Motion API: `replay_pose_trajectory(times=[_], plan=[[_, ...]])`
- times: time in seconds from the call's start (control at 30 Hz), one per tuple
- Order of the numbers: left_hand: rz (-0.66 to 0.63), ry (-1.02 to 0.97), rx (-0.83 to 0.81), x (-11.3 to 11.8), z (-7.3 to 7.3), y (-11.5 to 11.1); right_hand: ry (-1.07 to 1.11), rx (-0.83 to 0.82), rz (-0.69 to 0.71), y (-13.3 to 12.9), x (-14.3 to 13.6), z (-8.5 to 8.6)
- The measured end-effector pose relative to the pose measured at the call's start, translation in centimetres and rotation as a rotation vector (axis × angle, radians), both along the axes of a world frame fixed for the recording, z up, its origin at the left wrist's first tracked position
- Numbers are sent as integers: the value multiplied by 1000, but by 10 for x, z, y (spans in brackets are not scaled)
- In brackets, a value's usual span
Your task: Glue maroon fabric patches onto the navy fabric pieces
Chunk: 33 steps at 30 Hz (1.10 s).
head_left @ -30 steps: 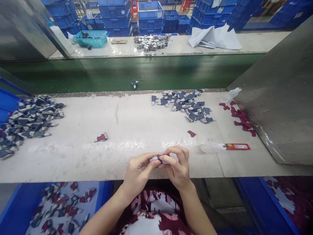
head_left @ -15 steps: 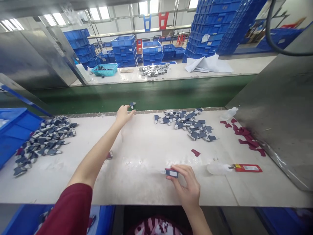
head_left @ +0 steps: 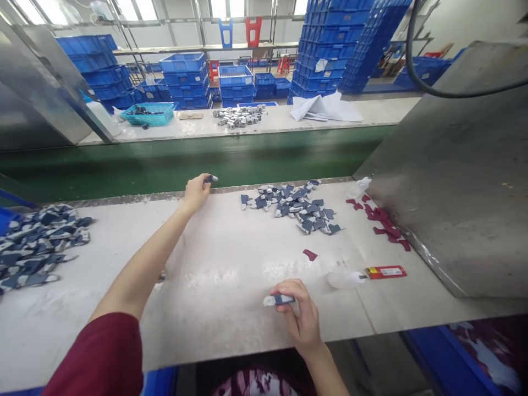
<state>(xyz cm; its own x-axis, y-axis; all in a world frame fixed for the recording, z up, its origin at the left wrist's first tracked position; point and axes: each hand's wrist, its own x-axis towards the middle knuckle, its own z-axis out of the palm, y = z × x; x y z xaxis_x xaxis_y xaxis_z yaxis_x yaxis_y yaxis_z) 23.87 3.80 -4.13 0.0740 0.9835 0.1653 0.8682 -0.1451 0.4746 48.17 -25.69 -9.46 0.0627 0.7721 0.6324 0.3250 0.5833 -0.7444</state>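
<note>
At the far edge of the white table, beside the green belt, my left hand [head_left: 197, 192] pinches a small navy and white piece [head_left: 210, 179]. Nearer the front, my right hand [head_left: 300, 316] holds another navy and white piece [head_left: 282, 299] between thumb and fingers, its white tip pointing left. A pile of similar pieces [head_left: 303, 208] lies beyond my right hand, and a larger pile [head_left: 41, 242] is at the far left. One maroon piece [head_left: 309, 254] rests alone on the table. Another small piece is partly hidden behind my left forearm.
A clear bottle [head_left: 345, 279] with a red-labelled part [head_left: 386, 271] lies at right, near maroon pieces [head_left: 385, 224] along the metal panel [head_left: 454, 181]. Across the green belt [head_left: 256, 157] are a teal basket [head_left: 149, 114], grey parts [head_left: 239, 116] and white sheets [head_left: 325, 108].
My left hand has closed on the piece that lay by the belt edge. My right hand has turned its piece slightly. The whole view has shifted to the right.
</note>
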Motion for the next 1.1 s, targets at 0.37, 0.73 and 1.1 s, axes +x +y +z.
replay_pose_trajectory(times=[0.37,0.73,1.1], plan=[[-471,-162,-46,52,-4,-195,34,104,-215,-15,-9,-5],[-236,-1000,-500,74,5,-293,199,-15,-42,-21,-17,3],[-85,-1052,-411,73,-12,-302,255,-408,90,-24,-20,10]])
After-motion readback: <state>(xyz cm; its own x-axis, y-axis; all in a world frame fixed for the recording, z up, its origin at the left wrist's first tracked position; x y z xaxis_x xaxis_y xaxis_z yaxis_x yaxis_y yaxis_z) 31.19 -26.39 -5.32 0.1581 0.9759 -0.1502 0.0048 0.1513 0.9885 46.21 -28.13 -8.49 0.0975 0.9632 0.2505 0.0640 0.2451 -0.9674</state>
